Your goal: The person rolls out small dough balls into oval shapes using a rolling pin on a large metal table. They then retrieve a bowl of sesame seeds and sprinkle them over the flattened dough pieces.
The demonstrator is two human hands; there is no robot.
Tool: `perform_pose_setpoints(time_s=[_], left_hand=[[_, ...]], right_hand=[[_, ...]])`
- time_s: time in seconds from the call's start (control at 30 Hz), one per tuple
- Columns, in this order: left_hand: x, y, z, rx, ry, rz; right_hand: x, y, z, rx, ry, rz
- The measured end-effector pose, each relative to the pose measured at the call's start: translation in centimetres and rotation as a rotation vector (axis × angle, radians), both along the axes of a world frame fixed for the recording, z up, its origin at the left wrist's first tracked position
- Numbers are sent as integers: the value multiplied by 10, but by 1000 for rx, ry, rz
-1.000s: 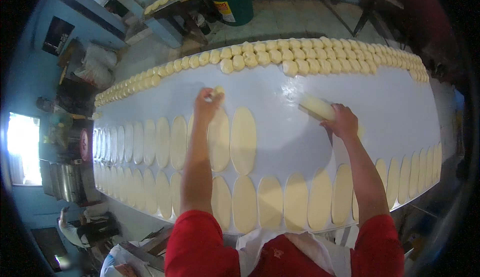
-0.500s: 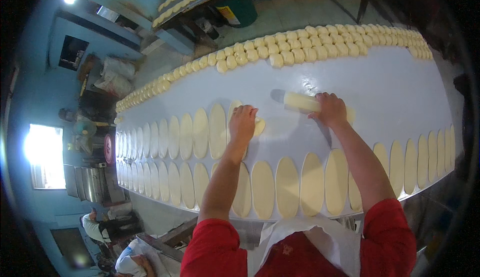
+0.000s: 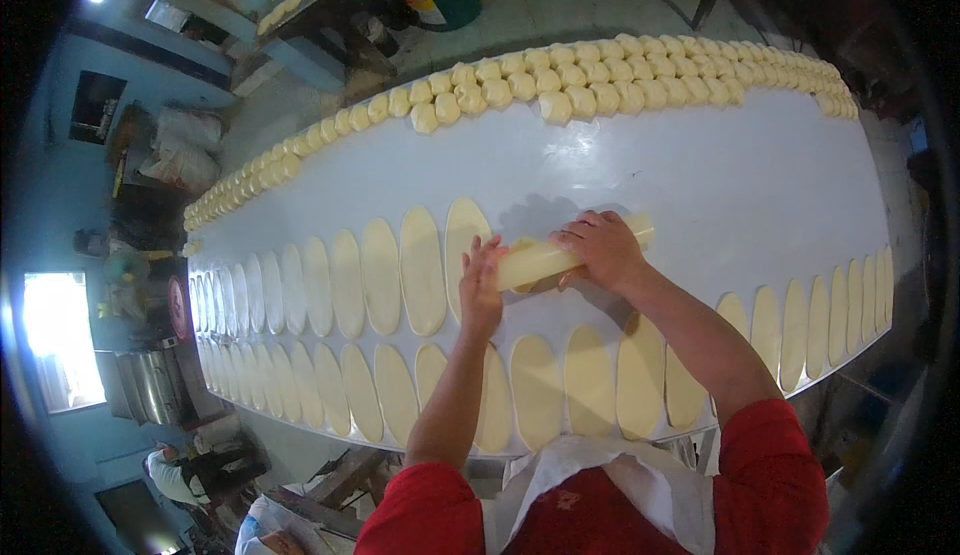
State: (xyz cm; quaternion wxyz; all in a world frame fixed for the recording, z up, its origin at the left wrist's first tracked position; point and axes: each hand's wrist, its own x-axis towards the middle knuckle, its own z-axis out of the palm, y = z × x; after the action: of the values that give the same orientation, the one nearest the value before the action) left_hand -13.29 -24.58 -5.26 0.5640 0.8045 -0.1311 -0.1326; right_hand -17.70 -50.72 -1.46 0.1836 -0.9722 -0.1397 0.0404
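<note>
A pale wooden rolling pin (image 3: pixel 535 259) lies across the white table (image 3: pixel 700 175) in front of me. My right hand (image 3: pixel 603 250) rests on top of its right half, fingers curled over it. My left hand (image 3: pixel 481 277) presses against its left end with fingers spread. Beneath the pin a small piece of dough (image 3: pixel 524 248) is mostly hidden. Flattened oval dough sheets (image 3: pixel 423 269) lie in a row just left of my hands, and a second row (image 3: pixel 537 390) runs along the near edge under my forearms.
Several rows of small round dough balls (image 3: pixel 560 90) line the far edge of the table. More flattened ovals (image 3: pixel 840 305) curve along the near right edge. A person (image 3: pixel 185 470) stands at lower left, with sacks (image 3: pixel 180 150) by the blue wall.
My left hand came back from the far dough balls and set a piece down in front of me. My right hand brought the rolling pin left onto it; both hands now meet on the pin.
</note>
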Motion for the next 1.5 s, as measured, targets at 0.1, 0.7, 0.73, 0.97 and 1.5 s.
perform_pose_setpoints(time_s=[0.1, 0.7, 0.73, 0.97, 1.5], left_hand=[[-19, -2, -8, 399, -182, 10], [150, -59, 15, 762, -710, 160], [169, -66, 20, 739, -841, 222], [120, -66, 23, 841, -360, -60], [-171, 18, 43, 866, -429, 32]], right_hand=[[5, 14, -2, -77, 87, 10], [137, 24, 20, -150, -48, -431], [138, 25, 17, -102, -98, -443], [32, 46, -23, -219, -255, -259], [-78, 37, 28, -209, 193, 125]])
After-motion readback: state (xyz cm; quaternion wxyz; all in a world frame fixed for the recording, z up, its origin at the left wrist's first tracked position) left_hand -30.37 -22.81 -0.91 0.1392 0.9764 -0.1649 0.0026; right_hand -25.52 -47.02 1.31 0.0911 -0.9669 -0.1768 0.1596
